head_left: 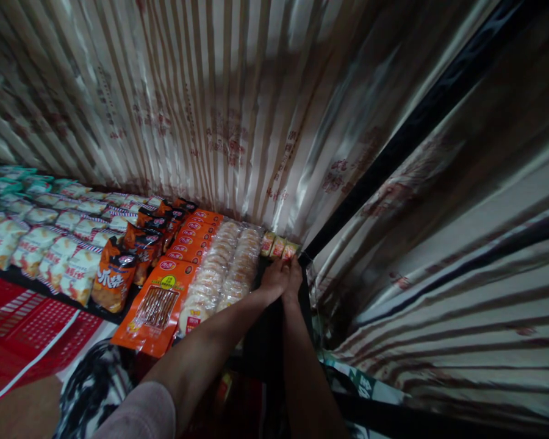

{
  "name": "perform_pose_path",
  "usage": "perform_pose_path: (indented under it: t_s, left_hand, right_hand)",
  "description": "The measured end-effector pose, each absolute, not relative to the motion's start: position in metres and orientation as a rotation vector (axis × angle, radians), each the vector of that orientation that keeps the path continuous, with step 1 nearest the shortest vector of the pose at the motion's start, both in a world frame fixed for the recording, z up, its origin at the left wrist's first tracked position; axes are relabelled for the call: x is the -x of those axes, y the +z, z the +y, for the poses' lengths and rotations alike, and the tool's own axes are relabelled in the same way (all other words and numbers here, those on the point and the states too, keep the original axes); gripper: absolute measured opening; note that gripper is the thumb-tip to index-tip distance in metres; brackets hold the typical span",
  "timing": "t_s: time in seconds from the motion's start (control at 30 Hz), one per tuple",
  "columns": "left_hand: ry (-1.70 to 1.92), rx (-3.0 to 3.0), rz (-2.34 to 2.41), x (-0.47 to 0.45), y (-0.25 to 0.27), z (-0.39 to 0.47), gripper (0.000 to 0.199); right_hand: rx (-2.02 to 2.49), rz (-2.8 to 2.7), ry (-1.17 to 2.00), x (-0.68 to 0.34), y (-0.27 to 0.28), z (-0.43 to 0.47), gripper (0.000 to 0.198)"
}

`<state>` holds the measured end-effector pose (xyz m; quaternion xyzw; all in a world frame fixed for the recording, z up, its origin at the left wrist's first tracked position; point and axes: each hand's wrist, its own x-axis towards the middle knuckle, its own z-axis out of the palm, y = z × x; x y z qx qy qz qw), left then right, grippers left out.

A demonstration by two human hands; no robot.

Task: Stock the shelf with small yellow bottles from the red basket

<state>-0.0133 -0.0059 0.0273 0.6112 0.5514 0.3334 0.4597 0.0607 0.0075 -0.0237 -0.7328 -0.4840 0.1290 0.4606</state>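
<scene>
My left hand [275, 281] and my right hand [293, 281] are side by side at the far right corner of a dark shelf [268, 326]. Both have their fingers closed together at the near edge of a small yellow and red packet [290, 250]. Beside it, to the left, stand two similar packets [272, 245] against the curtain. My fingertips are partly hidden and dimly lit. Just left of my left hand run two rows of clear-wrapped round crackers [231, 262].
Orange snack packs [158, 305], brown-orange bags [114, 277] and white snack bags [75, 268] fill the shelf leftward. A red basket [22, 323] with a white handle sits below left. A striped curtain [238, 122] hangs behind; a black post [393, 146] rises at the right corner.
</scene>
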Motion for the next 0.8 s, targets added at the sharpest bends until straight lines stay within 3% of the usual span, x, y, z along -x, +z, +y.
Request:
perform_pose_path:
  t_s: [0.47,0.67,0.8]
  left_hand:
    - [0.774,-1.619,1.45,0.021,0.06,-0.021,0.035]
    - [1.041,-2.022,1.409,0.062,0.074,-0.083,0.039]
    - [1.095,-2.278,1.639,0.111,0.055,-0.138,0.035]
  right_hand:
    - [1.823,-1.277,0.165,-0.066,-0.036,0.013,0.058]
    - [1.617,-1.347,-0.06,-0.041,-0.008,-0.018,0.049]
    - [1.563,-1.587,-0.004,-0.007,0.015,-0.033,0.047]
